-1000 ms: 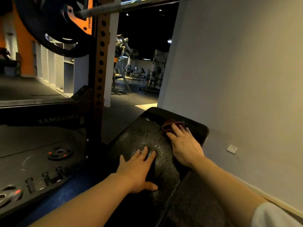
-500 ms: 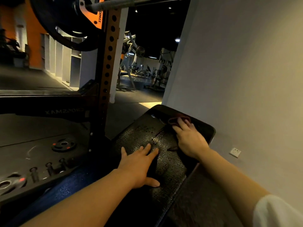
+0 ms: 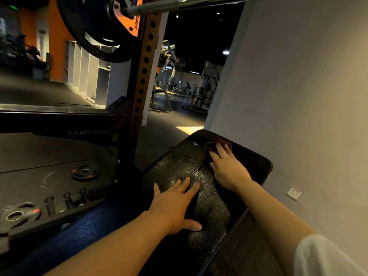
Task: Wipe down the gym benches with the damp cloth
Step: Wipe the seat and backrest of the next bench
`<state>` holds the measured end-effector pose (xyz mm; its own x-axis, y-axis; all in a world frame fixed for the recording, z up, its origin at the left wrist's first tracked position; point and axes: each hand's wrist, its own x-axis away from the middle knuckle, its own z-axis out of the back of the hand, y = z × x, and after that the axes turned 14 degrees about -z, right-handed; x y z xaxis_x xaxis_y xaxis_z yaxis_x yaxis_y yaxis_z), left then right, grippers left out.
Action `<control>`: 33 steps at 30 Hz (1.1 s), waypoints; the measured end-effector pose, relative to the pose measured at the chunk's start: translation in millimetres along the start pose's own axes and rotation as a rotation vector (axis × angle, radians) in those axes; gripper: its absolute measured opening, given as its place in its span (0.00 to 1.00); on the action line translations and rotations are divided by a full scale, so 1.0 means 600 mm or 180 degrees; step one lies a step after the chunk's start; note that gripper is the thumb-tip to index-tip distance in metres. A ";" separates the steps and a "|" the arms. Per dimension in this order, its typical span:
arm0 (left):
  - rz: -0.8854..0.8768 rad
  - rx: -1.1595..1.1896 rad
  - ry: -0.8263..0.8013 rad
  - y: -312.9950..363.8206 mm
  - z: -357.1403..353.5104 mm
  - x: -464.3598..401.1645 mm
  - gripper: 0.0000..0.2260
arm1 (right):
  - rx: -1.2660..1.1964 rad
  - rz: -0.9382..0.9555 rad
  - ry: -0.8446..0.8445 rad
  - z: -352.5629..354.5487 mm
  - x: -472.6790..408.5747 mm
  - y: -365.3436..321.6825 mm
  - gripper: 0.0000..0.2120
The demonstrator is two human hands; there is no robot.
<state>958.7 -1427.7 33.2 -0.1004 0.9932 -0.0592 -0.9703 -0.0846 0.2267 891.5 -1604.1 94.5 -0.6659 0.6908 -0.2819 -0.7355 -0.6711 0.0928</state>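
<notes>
A black padded gym bench point(image 3: 175, 164) runs away from me, its surface wet and glistening. A dark red damp cloth point(image 3: 214, 144) lies near the bench's far end. My right hand point(image 3: 229, 168) lies flat on the cloth with fingers stretched forward, pressing it against the pad; most of the cloth is hidden under the fingers. My left hand point(image 3: 175, 204) rests palm down on the middle of the bench, fingers spread, holding nothing.
An orange rack upright point(image 3: 142, 76) stands left of the bench, with a loaded barbell point(image 3: 155, 5) overhead. Weight plates point(image 3: 85, 173) lie on the floor at left. A grey wall point(image 3: 298, 96) with a socket point(image 3: 293, 194) runs close along the right.
My right hand has pushed the cloth a little farther toward the bench's far end. My left hand has stayed on the middle of the pad. The view has shifted slightly.
</notes>
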 end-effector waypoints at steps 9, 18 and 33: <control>0.0189 0.0068 0.0552 -0.076 0.017 0.030 0.45 | 0.0124 0.0215 -0.0073 -0.002 -0.029 -0.008 0.23; 0.0379 -0.0490 -0.0374 -0.103 0.035 0.015 0.46 | -0.0041 0.0509 -0.0039 -0.038 -0.055 -0.105 0.24; 0.0407 -0.0242 -0.0237 -0.106 0.023 0.025 0.44 | 0.0145 0.1492 -0.0321 -0.045 0.003 -0.137 0.22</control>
<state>1022.2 -1406.4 31.6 -0.2103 0.9769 0.0382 -0.9648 -0.2137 0.1533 954.4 -1554.9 60.8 -0.9342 0.3406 -0.1058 -0.3563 -0.9056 0.2300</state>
